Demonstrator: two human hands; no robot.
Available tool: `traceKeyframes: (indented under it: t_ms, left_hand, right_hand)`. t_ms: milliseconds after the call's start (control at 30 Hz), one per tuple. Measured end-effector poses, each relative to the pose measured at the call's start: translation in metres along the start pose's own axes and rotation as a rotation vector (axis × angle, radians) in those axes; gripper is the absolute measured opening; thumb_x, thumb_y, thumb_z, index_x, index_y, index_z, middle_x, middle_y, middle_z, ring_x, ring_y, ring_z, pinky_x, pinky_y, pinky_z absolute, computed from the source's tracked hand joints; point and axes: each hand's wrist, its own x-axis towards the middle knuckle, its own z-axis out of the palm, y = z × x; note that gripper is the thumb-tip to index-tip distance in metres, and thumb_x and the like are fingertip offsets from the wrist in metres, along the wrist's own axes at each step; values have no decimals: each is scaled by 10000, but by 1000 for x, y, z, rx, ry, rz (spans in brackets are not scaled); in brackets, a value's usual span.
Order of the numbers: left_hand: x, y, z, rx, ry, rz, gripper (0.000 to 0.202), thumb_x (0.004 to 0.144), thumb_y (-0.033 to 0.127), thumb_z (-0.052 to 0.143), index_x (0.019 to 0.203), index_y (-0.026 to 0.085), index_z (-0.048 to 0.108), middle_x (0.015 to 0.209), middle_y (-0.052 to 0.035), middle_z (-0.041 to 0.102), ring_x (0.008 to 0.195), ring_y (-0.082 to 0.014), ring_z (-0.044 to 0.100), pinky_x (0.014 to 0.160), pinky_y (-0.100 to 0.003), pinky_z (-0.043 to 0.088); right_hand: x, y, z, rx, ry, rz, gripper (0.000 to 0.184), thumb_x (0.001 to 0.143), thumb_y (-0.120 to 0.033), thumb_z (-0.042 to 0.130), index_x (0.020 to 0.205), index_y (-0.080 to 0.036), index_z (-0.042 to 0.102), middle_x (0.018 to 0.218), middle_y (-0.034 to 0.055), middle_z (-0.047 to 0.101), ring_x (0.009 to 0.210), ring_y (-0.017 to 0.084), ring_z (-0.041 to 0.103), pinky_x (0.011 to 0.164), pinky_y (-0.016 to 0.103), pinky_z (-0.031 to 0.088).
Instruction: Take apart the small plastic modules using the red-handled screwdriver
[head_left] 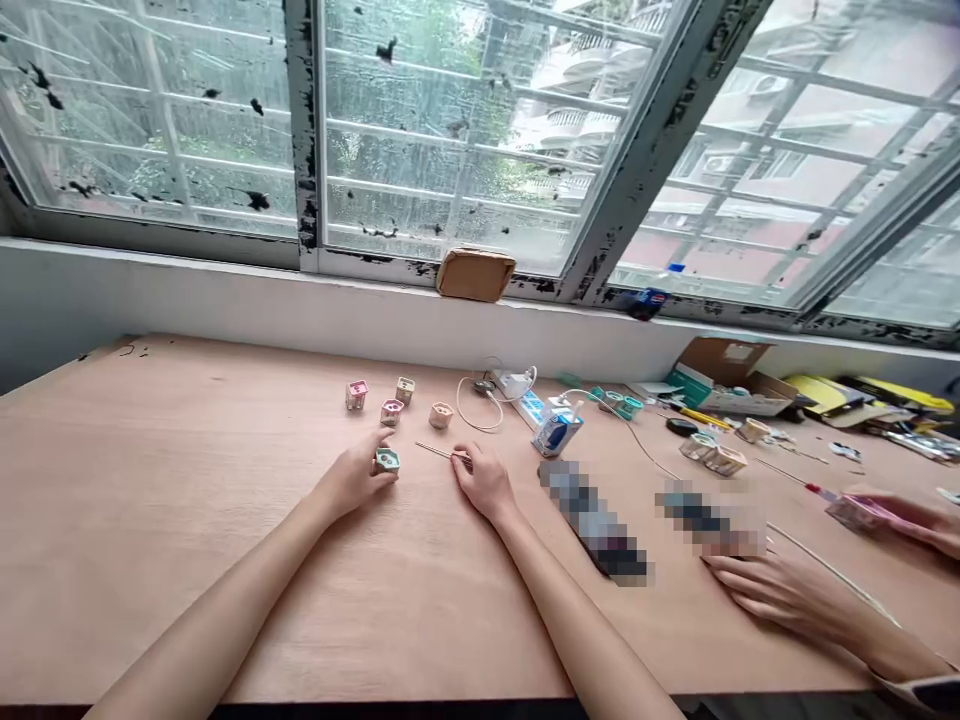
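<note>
My left hand (pixel 352 480) rests on the plywood table (pixel 187 480), its fingertips gripping a small teal-and-white hexagonal box (pixel 387 460). My right hand (pixel 484 482) pinches the end of a thin wooden stick (pixel 436 453), whose tip points left toward that box without touching it. Beyond my hands stand several similar small boxes, including a pink one (pixel 357 395), another pink one (pixel 391 412), a tan one (pixel 405 390) and a tan one (pixel 441 415).
To the right lie a white power strip (pixel 517 385) with cables, a small carton (pixel 556 433) and two pixelated objects (pixel 592 520). A co-worker's hand (pixel 780 600) rests on the table, and another (pixel 911 517) holds a pink piece (pixel 859 513). Windows line the far edge.
</note>
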Motion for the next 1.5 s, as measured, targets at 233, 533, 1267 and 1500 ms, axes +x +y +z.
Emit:
traceKeyframes:
  t_ms: [233,533,1267,1500]
  left_hand:
    - [-5,-2,7,-16,-30,141,703,874,124,515,1521,241,265,1293,-123,625,1161,-238,617,999,-380,483]
    - [-8,1,5,-71,-65,133,584,860,176,613,1390,259,381,1296,-91,640,1128,-239,652,962,-359,512]
    - [-2,-3,0,-30,-56,180,464,823,151,672,1269,223,570,1219,-74,673,1111,-239,639,984,-370,506]
    - [-2,-2,-3,-23,-71,156,479,808,256,749,1250,209,573,1217,-83,677,1111,-248,647,976,-375,510]
  right_hand:
    - [-10,-29,13,23,23,-169,248,938,-277,505,1142,-197,622,1005,108,682,921,245,652,845,373,510]
    - [-8,-71,30,407,-234,-195,409,919,-233,565,1326,-256,536,1202,84,670,955,218,661,818,356,553]
    - [1,-61,18,586,-371,-62,391,824,-262,708,1201,-233,611,1183,79,685,1095,256,652,978,423,525]
    - [0,-54,20,650,-392,-58,435,829,-245,695,1253,-241,596,1236,86,667,1146,256,644,1009,409,522]
